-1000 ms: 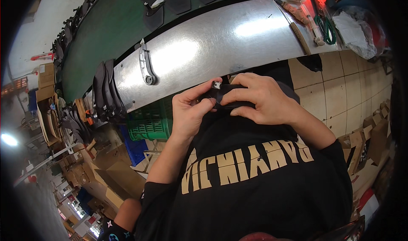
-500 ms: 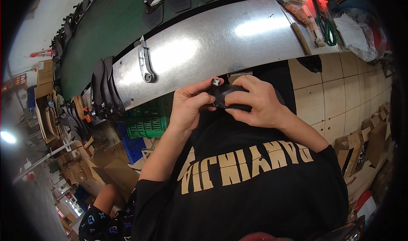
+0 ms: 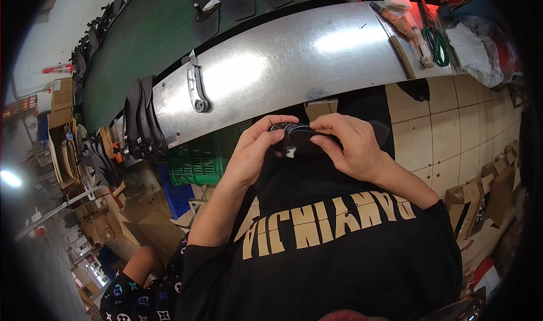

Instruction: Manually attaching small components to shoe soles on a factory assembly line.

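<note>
Head view shows a black piece (image 3: 302,140) between both hands (image 3: 355,150).

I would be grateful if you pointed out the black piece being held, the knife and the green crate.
Black piece (image 3: 304,141): head view, on its exposed dark surface.
Knife (image 3: 196,85): head view, on the middle of its handle.
Green crate (image 3: 194,161): head view, on its slatted side.
</note>
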`<action>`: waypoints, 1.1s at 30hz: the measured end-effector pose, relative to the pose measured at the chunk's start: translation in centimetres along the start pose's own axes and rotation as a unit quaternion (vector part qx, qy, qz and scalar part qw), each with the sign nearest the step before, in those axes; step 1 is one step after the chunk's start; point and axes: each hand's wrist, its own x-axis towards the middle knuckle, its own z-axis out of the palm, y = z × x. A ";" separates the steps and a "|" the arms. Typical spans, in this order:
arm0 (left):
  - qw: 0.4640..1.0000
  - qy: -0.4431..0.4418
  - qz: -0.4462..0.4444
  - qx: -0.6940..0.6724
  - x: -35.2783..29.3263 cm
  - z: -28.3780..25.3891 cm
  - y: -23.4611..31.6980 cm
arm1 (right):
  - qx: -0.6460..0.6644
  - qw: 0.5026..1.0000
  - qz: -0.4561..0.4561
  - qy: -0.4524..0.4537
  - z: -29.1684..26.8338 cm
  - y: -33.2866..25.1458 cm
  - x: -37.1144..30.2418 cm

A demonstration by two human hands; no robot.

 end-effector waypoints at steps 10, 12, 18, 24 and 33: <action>0.997 0.022 0.005 0.076 -0.3 1.5 -0.6 | 0.013 0.997 0.028 -0.069 0.2 0.3 -0.6; 0.996 0.026 -0.002 0.084 -0.3 1.5 -0.6 | 0.015 0.997 0.033 -0.072 0.4 0.3 -0.8; 0.993 0.069 -0.001 0.100 -0.3 1.8 -0.6 | 0.040 0.995 0.076 -0.056 1.0 0.5 -1.0; 0.987 0.062 0.082 0.121 -0.5 1.8 -0.6 | 0.157 0.961 0.194 -0.121 -0.5 0.4 0.4; 0.950 0.153 0.269 -0.028 -0.2 0.8 2.5 | -0.202 0.973 -0.085 0.073 -5.4 -0.5 7.0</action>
